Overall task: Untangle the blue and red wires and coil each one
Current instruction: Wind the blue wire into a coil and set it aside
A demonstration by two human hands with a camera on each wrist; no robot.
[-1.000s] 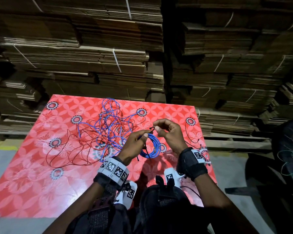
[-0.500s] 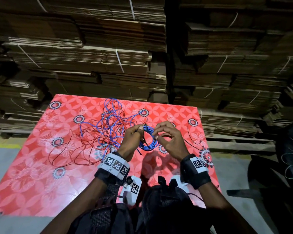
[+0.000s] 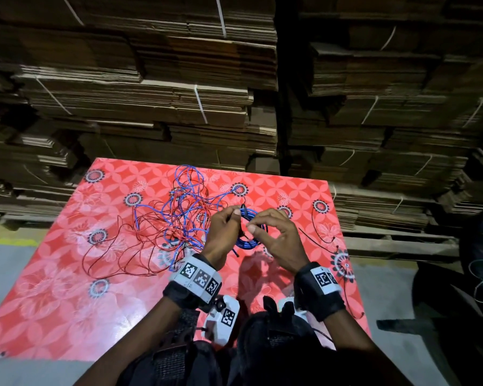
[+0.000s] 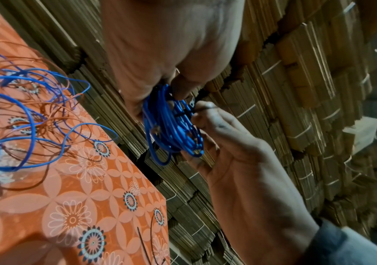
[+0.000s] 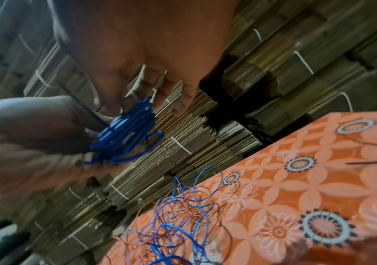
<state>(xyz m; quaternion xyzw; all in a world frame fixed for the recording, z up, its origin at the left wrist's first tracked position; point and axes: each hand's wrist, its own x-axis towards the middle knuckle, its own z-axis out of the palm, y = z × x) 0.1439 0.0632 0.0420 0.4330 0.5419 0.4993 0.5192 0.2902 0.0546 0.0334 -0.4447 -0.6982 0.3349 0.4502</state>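
Head view: stacked, strapped cardboard bundles (image 3: 195,87) walling off the far side, close behind the table's far edge. Red flowered tablecloth (image 3: 53,296) with bare cloth toward the near left; grey floor beyond left and right edges. Tangle of loose blue and red wire (image 3: 179,215) spread over the cloth's far middle, just left of the hands. Thin dark cord (image 3: 317,238) lying on the cloth to the right, apart from the tangle. Blue coil (image 3: 248,240) held above the cloth between both hands. Left hand (image 3: 223,235) curled round the coil's left side, thumb and forefinger pinching at its top. Right hand (image 3: 276,240) pinching the coil's right side, other fingers loosely bent. Dark chair (image 3: 457,288) off the right edge, with thin pale wires in it.

Left wrist view: left hand (image 4: 160,53) gripping the blue coil (image 4: 171,125); right hand (image 4: 239,152) with fingertips pinched on a black tie crossing the strands. Tangle (image 4: 24,116) on the cloth at left, near the far edge.

Right wrist view: blurred. Coil (image 5: 126,132) between left hand (image 5: 35,134) and right hand (image 5: 148,53); exact finger contact unclear. Tangle (image 5: 178,224) below, at the table's far edge.
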